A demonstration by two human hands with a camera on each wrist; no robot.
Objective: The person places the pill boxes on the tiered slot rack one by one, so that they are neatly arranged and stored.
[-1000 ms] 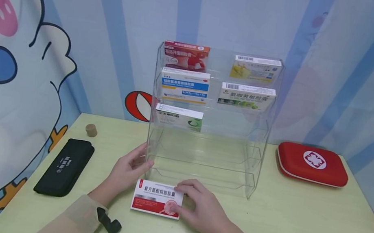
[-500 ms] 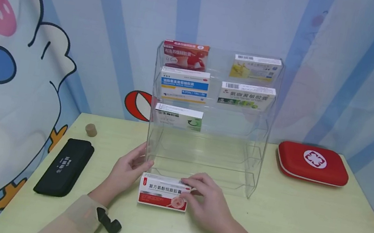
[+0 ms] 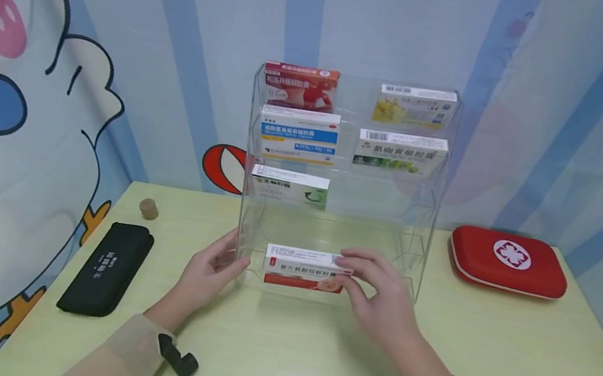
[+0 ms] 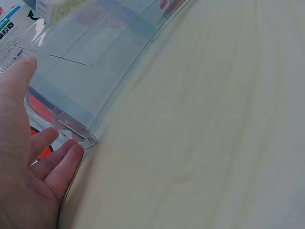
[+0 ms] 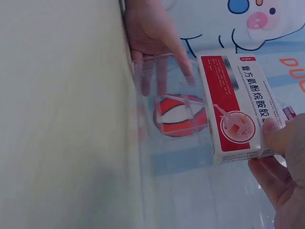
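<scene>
My right hand [image 3: 387, 302] pinches the right end of a red-and-white medicine box [image 3: 300, 269], thumb on the printed front and fingers behind. The box is held up before the lower tiers of a clear acrylic display rack [image 3: 342, 233]; in the right wrist view the box [image 5: 233, 107] is apart from my left hand. My left hand [image 3: 208, 273] holds the rack's lower left side, its thumb in front and its other fingers at the side and back. In the left wrist view those fingers [image 4: 66, 164] touch the rack's corner.
Higher tiers carry a red box [image 3: 299, 89], a blue-and-white box [image 3: 298, 137], a green-and-white box [image 3: 289, 189], a yellow-and-white box [image 3: 413, 108] and another white box [image 3: 400, 153]. A black case [image 3: 107, 268] and small cork [image 3: 149, 209] lie left, a red case [image 3: 507, 261] right.
My right hand has lifted the medicine box off the table, moving it forward and slightly right to the rack's lower tiers. My left hand has stayed at the rack's side.
</scene>
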